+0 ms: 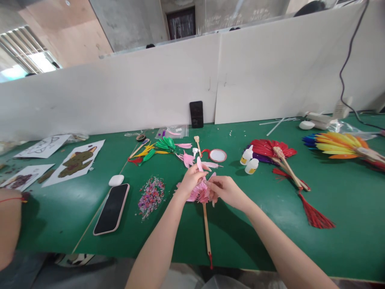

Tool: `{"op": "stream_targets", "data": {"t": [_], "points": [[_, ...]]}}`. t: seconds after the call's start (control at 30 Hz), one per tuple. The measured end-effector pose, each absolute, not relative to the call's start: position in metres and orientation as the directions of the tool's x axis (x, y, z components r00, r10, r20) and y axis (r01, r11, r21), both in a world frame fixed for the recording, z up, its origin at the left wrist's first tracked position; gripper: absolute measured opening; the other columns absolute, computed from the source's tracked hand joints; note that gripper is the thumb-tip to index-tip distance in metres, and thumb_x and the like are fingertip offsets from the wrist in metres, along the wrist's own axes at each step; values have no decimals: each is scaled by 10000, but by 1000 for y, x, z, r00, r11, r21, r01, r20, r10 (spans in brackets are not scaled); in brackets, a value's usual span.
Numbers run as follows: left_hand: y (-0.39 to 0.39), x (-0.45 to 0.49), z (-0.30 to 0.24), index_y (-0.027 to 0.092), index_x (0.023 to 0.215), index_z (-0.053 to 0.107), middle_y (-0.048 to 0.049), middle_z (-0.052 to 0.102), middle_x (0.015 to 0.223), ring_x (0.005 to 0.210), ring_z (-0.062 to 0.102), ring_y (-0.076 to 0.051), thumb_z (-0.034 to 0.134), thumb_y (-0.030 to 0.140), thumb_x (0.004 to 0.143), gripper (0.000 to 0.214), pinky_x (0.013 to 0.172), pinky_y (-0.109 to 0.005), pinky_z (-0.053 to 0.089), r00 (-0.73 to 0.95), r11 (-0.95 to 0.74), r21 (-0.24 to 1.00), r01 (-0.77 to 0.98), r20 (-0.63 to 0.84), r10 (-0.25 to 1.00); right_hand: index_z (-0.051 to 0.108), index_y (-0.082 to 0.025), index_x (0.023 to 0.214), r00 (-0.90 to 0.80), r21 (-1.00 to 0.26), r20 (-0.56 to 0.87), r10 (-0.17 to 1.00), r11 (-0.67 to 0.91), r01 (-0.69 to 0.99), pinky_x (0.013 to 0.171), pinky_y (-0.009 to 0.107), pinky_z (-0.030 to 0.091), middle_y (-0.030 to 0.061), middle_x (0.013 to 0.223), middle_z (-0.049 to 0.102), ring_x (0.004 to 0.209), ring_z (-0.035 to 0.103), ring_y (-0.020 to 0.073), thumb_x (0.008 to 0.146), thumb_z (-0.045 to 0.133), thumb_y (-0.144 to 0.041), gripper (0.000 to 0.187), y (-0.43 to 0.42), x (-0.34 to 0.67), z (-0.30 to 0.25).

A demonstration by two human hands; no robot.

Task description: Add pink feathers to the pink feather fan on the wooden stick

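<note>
A pink feather fan (199,193) lies before me, its thin wooden handle (206,230) pointing toward me and ending in a red cord. Above the fan, my left hand (192,179) pinches an upright pink feather (199,163). The fingertips of my right hand (225,190) are pressed together at the fan's right side, close to the feather's lower end; what lies between them is hidden. Just beyond my hands are a pink bundle of feathers (188,159) and a round white lid with a red rim (217,155).
Two white glue bottles (252,166) stand right of my hands, near a red and purple feather fan (267,149). A rainbow fan (338,145) lies far right. Leftward are colourful chips (151,197), a phone (112,209), green feathers (166,145) and another person's arm (9,224).
</note>
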State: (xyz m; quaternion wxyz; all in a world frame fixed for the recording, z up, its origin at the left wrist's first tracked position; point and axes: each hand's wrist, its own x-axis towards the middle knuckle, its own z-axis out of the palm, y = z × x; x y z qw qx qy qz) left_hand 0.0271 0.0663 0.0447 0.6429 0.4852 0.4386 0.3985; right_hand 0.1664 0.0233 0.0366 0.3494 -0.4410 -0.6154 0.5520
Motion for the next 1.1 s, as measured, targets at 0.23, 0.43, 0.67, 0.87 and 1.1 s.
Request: {"op": "stream_targets", "data": {"t": [0.23,0.43,0.67,0.87,1.1], "points": [[66,27,43,140,762,573,97,329,458,362,219,-19,558,134,657,106,408,-194,134,256,221,971,-94,-191,948,447,-227,622,-302,-946,30,953,124,298,485,279,458,11,522,614,429,590,164,899,428,-400,327,22,163,36],[69,27,38,148,798,562,105,298,447,376,244,-30,590,169,672,131,408,-182,164,203,166,981,-100,-144,969,412,-236,593,-205,-904,107,973,181,387,504,284,429,3,465,565,426,577,173,904,413,-363,336,21,162,36],[68,29,38,171,840,542,108,300,433,371,247,-37,607,227,705,160,403,-175,162,176,101,984,-147,-75,982,424,-234,585,-101,-921,128,987,156,357,489,291,423,19,492,569,434,563,170,890,414,-485,395,24,162,31],[68,28,40,173,849,549,103,320,445,375,253,-34,619,236,709,169,405,-178,171,149,46,984,-174,-20,989,472,-216,631,-129,-997,-20,991,-11,76,486,301,461,18,540,585,446,588,171,816,477,-607,432,29,164,30],[71,25,39,175,848,542,112,283,421,366,232,-35,614,228,694,179,402,-180,150,107,60,979,-194,-40,993,544,-161,635,-173,-958,-181,968,-213,-191,470,235,446,-16,540,583,413,537,90,675,664,-582,440,31,167,41]]}}
